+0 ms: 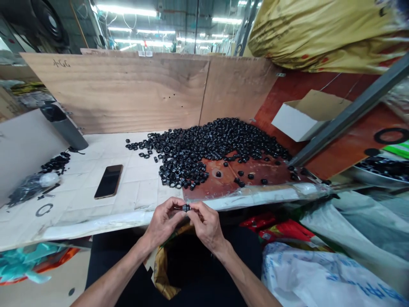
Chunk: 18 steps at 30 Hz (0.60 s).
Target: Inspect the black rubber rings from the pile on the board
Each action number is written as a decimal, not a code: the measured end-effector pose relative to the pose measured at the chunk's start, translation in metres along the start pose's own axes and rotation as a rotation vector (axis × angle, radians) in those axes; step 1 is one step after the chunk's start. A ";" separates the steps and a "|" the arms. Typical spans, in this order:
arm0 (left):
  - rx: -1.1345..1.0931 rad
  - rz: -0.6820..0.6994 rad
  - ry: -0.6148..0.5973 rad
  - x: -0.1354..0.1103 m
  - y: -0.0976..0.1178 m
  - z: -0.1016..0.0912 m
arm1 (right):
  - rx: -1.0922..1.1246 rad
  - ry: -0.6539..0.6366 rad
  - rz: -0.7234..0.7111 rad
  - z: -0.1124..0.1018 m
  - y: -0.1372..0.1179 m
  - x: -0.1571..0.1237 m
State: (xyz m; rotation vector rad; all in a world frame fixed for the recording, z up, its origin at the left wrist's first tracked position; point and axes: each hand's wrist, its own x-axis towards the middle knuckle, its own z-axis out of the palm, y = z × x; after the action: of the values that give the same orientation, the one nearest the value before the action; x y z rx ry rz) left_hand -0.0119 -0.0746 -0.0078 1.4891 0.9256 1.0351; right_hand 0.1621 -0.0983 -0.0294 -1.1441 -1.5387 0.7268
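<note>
Just off the table's front edge, a small black ridged plastic fitting (185, 208) is pinched between my two hands. My left hand (164, 221) is closed on its left side, thumb and fingertips together. My right hand (206, 224) grips the right side of the same piece; its fingertips hide that end. Beneath both hands, a yellowish sack (162, 273) lies open between the legs, with a dark inside. Beyond the hands, a large heap of small black plastic rings and nuts (204, 145) spreads over the tabletop.
A phone (108, 182) lies on the white table (137, 183). At left are a grey cylinder (65, 125), a plastic bag of black parts (27, 189) and a flat ring (44, 209). Wooden boards (143, 94) wall the back. An open box (297, 119) hangs at right beside a metal post (348, 115).
</note>
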 end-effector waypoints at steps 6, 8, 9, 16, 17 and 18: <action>-0.047 -0.041 -0.022 -0.010 0.003 0.002 | 0.073 0.005 0.083 0.001 -0.010 -0.005; 0.000 -0.011 -0.014 -0.013 0.004 0.004 | 0.118 -0.027 0.168 0.001 -0.013 -0.007; 0.046 0.020 -0.002 -0.014 0.004 0.005 | 0.147 -0.045 0.235 0.001 -0.014 -0.008; -0.014 -0.050 0.002 -0.022 -0.002 0.009 | 0.128 -0.022 0.175 0.000 -0.012 -0.016; 0.043 -0.008 0.008 -0.023 -0.003 0.009 | 0.175 -0.042 0.260 0.000 -0.012 -0.017; 0.106 0.041 0.020 -0.024 -0.005 0.010 | 0.220 -0.069 0.349 0.000 -0.011 -0.018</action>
State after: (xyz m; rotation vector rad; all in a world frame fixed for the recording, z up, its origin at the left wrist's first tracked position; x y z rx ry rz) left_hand -0.0109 -0.0994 -0.0167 1.5938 0.9815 1.0459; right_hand 0.1587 -0.1192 -0.0263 -1.2432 -1.2896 1.1502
